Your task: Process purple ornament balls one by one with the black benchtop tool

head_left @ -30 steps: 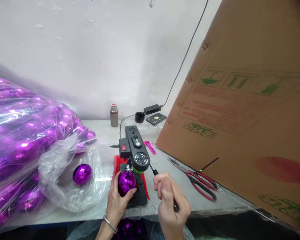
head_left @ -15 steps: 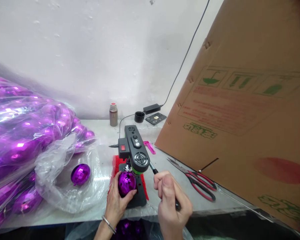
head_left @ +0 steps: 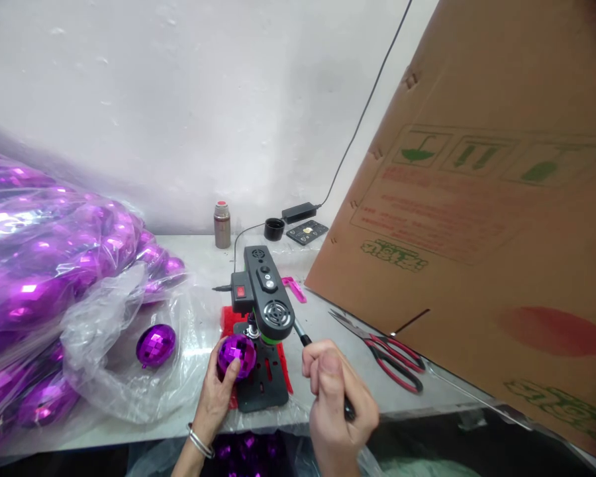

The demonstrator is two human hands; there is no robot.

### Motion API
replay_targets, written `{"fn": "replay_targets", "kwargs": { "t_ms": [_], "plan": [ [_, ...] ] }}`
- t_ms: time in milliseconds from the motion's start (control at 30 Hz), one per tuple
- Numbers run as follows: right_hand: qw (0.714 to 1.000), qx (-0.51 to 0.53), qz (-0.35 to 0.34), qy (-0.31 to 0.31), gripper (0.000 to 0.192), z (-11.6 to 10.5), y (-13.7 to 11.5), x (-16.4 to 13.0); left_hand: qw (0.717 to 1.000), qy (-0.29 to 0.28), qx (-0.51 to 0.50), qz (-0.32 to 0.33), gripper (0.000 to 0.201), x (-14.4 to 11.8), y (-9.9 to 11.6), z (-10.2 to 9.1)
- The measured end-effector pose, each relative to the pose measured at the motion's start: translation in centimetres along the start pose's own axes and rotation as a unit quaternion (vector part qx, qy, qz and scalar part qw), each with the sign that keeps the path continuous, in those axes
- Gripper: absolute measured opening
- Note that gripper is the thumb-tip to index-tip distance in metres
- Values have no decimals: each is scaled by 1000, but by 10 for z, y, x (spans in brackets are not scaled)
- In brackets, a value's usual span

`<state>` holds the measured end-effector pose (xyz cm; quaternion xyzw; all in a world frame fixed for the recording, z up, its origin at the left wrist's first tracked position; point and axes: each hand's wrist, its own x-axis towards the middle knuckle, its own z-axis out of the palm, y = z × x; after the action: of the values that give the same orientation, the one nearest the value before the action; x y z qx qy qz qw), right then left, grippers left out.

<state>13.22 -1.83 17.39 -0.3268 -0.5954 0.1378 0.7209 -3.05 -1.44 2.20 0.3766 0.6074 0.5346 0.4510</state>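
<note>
A shiny purple faceted ball (head_left: 237, 356) rests in the curl of my left hand (head_left: 213, 391), thumb across its front. The ball is at the left side of a small black bench machine (head_left: 269, 291) with round vents and a red switch. My right hand (head_left: 340, 397) is wrapped round the black grip of the machine's lever (head_left: 302, 333), which slants out to the right. Beneath the machine, its slotted black base plate (head_left: 264, 391) lies on a red mat (head_left: 284, 371). Another purple ball (head_left: 155, 345) sits on clear plastic to the left.
A clear bag (head_left: 54, 252) full of purple balls fills the left side. Red-handled scissors (head_left: 387, 351) lie beside a large leaning carton (head_left: 467, 199). Behind the machine are a flask (head_left: 222, 225), a black cup (head_left: 274, 229), a power adapter (head_left: 299, 212) and a pink plastic piece (head_left: 295, 289).
My left hand has shifted left with the purple ball, away from the centre of the base plate. My right hand keeps its hold on the lever.
</note>
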Motion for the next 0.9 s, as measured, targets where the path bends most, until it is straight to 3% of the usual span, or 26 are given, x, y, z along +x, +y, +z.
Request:
{"fn": "replay_targets", "kwargs": {
  "t_ms": [133, 367, 600, 900],
  "plan": [
    [1000, -3, -12, -1, 37, 1, 0, 1, 999, -12, 33, 8, 96, -2, 5, 9],
    [1000, 6, -3, -4, 37, 2, -1, 5, 983, 22, 149, 101, 82, -9, 8, 25],
    [1000, 0, -4, -6, 36, 2, -1, 5, 970, 37, 164, 174, 69, -13, 6, 43],
    [1000, 2, -8, -5, 37, 2, -1, 7, 981, 16, 136, 140, 78, -9, 5, 47]
  ]
}}
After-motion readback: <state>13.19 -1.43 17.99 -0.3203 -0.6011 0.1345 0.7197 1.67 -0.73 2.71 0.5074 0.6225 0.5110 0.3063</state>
